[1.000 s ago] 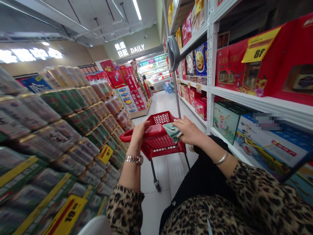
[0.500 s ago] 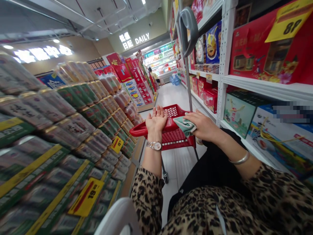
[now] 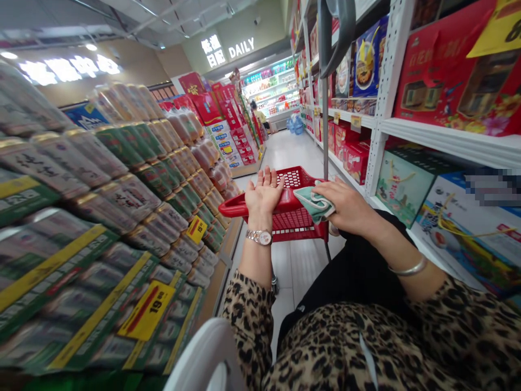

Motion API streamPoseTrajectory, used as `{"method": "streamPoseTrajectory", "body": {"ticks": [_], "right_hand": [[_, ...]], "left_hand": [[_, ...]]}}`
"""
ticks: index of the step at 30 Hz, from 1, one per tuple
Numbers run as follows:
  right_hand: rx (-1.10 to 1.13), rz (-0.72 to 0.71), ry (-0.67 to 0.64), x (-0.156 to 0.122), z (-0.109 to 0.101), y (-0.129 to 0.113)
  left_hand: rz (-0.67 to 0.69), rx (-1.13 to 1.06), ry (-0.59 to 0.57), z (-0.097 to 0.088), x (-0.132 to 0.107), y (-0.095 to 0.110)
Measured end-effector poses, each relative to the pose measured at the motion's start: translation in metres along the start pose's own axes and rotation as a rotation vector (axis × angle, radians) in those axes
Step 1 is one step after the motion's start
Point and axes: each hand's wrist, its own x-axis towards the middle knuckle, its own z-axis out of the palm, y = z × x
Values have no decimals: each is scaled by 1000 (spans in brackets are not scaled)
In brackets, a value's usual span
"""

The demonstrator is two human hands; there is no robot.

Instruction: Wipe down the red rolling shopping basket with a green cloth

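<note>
Palm up and fingers stretched out, my left hand (image 3: 264,196) lies over the handle side of a red plastic shopping cart (image 3: 234,209) and holds nothing. A wristwatch (image 3: 260,237) sits on that wrist. To its right, my right hand (image 3: 345,203) has its fingers closed over a folded pale green cloth (image 3: 315,203) with a light edge, at the cart's right side. A silver bangle (image 3: 412,267) is on my right forearm. The cart's perforated basket (image 3: 291,178) shows beyond both hands; whether the cloth touches the cart's rim I cannot tell.
Stacked can packs (image 3: 118,201) line the left side, with yellow price tags (image 3: 148,309). White shelves (image 3: 451,136) with gift boxes (image 3: 431,81) stand close on the right. A grey pole (image 3: 325,125) rises beside the cart. Far down the aisle are a person (image 3: 260,115) and blue water bottles (image 3: 296,126).
The view has shifted slightly, so the cart, both hands and the right shelves appear a little further right. My left palm stays upturned and my right hand keeps the cloth.
</note>
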Motion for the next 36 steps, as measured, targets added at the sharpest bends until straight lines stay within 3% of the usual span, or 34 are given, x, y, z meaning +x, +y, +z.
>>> {"method": "streamPoseTrajectory", "body": {"ticks": [22, 30, 36], "right_hand": [[-57, -41, -47, -22, -36, -25], [-86, -53, -109, 1, -10, -58], [-81, -37, -99, -8, -17, -43]], "left_hand": [[-79, -22, -29, 5, -32, -10], [-30, 65, -21, 8, -37, -13], [-28, 32, -15, 5, -33, -10]]}}
